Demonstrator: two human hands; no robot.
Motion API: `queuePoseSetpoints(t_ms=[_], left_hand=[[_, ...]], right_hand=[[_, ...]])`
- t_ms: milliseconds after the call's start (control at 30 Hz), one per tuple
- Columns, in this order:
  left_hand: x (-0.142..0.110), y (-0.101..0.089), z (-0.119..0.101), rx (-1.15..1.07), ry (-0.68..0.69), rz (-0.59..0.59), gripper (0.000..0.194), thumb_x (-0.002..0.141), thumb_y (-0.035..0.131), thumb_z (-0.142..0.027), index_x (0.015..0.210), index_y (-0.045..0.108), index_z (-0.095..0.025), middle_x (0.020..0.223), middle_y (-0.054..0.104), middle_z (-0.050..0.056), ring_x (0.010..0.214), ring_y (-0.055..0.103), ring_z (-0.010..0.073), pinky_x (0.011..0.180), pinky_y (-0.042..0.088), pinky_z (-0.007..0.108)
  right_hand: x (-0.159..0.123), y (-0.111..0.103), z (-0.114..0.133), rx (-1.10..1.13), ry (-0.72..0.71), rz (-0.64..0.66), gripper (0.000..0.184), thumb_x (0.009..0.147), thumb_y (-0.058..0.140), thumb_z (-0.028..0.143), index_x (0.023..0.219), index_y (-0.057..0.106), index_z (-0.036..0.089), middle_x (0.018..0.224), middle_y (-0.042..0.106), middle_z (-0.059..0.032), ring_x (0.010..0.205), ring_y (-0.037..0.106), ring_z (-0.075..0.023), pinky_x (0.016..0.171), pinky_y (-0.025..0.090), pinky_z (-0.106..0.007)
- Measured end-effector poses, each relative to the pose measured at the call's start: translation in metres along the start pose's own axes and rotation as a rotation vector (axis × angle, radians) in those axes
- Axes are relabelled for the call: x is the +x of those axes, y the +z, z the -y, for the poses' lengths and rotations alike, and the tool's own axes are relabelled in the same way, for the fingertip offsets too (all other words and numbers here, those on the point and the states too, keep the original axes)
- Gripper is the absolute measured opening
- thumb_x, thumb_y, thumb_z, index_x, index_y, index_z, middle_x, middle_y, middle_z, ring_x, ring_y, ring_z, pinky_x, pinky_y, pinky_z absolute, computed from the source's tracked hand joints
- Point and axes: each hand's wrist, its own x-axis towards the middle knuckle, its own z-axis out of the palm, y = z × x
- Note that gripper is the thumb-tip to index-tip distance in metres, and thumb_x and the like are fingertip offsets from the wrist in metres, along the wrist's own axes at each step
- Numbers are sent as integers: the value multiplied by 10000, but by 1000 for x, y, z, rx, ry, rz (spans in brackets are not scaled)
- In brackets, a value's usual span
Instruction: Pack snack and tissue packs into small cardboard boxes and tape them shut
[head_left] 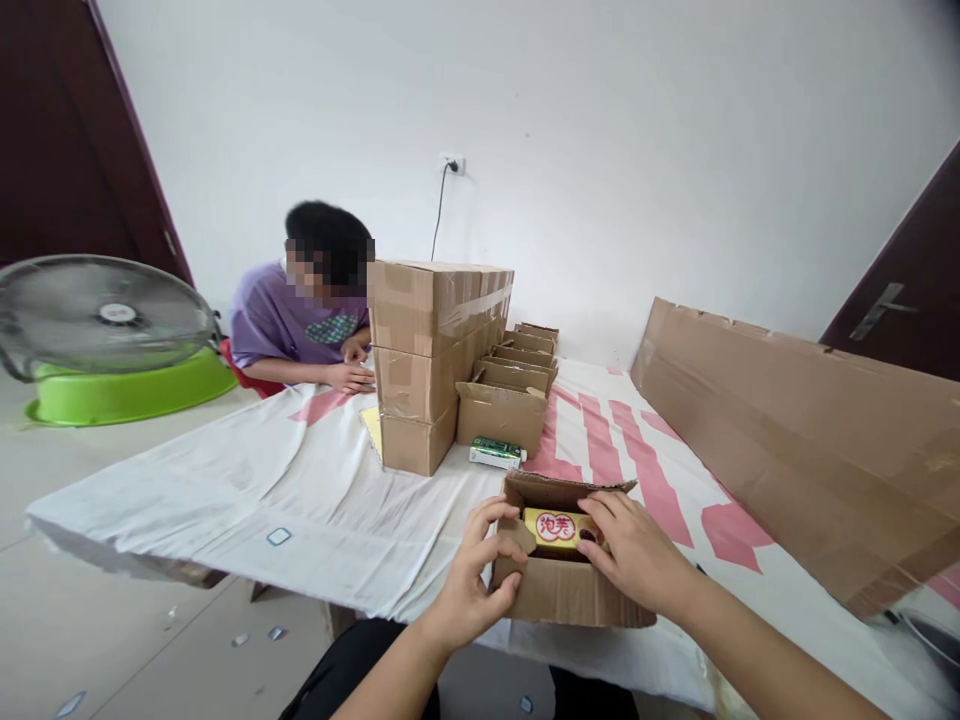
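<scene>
In front of me at the table's near edge sits an open cardboard box [577, 595]. Inside it lies a yellow pack [553, 528] with red characters on white. My left hand [480, 565] curls around the box's left side, fingers at a small flap [517, 535] and thumb on the outer wall. My right hand [634, 545] grips over the box's right side, its fingertips reaching inside beside the yellow pack; the part under the palm is hidden. Just beyond lies a green and white carton [497, 453].
Sealed boxes [409, 385] are stacked left of a row of open boxes [502, 415]. A person in purple [300, 320] sits behind the stack. A large cardboard sheet [787, 430] leans at right. A fan [112, 312] stands at left. White cloth [262, 490] with pink patches covers the table.
</scene>
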Motion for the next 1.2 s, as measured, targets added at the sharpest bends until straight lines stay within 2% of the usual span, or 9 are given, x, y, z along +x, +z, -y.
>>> queuePoseSetpoints(t_ms=[100, 233, 367, 500, 633, 733, 867, 967, 1200], left_hand=[[0, 0, 1, -30, -16, 22, 104, 850, 553, -283, 888, 627, -219, 1420, 388, 103, 1407, 216, 348, 1119, 219, 591], [-3, 3, 9, -113, -63, 10, 239, 866, 563, -392, 1023, 609, -217, 1503, 294, 129, 1419, 228, 366, 1117, 224, 598], [-8, 7, 27, -209, -195, 30, 909, 724, 690, -586, 1451, 271, -235, 1563, 177, 192, 1444, 163, 400, 1121, 194, 627], [-7, 10, 39, -339, -318, 157, 1268, 590, 698, -724, 1514, -24, -240, 1584, 119, 199, 1458, 116, 388, 1150, 102, 612], [-1, 12, 42, -384, -379, 160, 1306, 536, 711, -749, 1516, 10, -247, 1568, 194, 188, 1446, 165, 385, 1147, 176, 553], [1, 13, 44, -392, -375, 149, 1269, 514, 730, -745, 1506, 117, -245, 1548, 245, 180, 1422, 213, 399, 1105, 262, 530], [1, 16, 44, -401, -381, 143, 1240, 499, 749, -734, 1489, 179, -251, 1522, 296, 170, 1402, 242, 407, 1075, 291, 522], [1, 18, 44, -420, -389, 132, 1227, 501, 741, -742, 1480, 191, -247, 1511, 308, 172, 1397, 252, 398, 1064, 304, 504], [1, 22, 49, -429, -383, 95, 1198, 487, 748, -742, 1453, 246, -240, 1480, 348, 173, 1376, 283, 404, 1037, 326, 498]], right_hand=[[6, -3, -8, -92, 56, 73, 412, 804, 669, 373, 1148, 622, 151, 1128, 667, -135, 1077, 574, -309, 918, 432, -488], [13, -8, -19, -88, 63, 307, 553, 705, 735, 464, 1167, 641, 176, 1079, 705, -143, 1042, 606, -349, 876, 430, -491], [16, -13, -27, 7, -5, 404, 598, 650, 762, 361, 1216, 629, 223, 1065, 730, -99, 993, 663, -302, 837, 464, -397], [18, -16, -26, 7, -15, 453, 521, 733, 646, 309, 1247, 606, 234, 1089, 723, -95, 965, 679, -273, 784, 472, -346], [15, -15, -25, -54, 33, 457, 441, 851, 487, 330, 1255, 590, 184, 1106, 701, -157, 1017, 647, -314, 865, 424, -423], [11, -16, -27, -45, 15, 459, 475, 844, 529, 409, 1263, 579, 191, 1128, 686, -162, 1079, 610, -334, 941, 369, -474], [14, -18, -27, -8, -96, 482, 433, 816, 554, 330, 1237, 588, 235, 1044, 715, -102, 977, 645, -282, 877, 409, -398], [17, -16, -26, -23, -140, 439, 499, 834, 479, 230, 1330, 525, 212, 1179, 668, -120, 1058, 616, -276, 899, 409, -385], [20, -18, -33, 9, -144, 491, 628, 785, 610, 311, 1394, 458, 311, 1155, 651, -110, 1080, 582, -293, 928, 384, -432]])
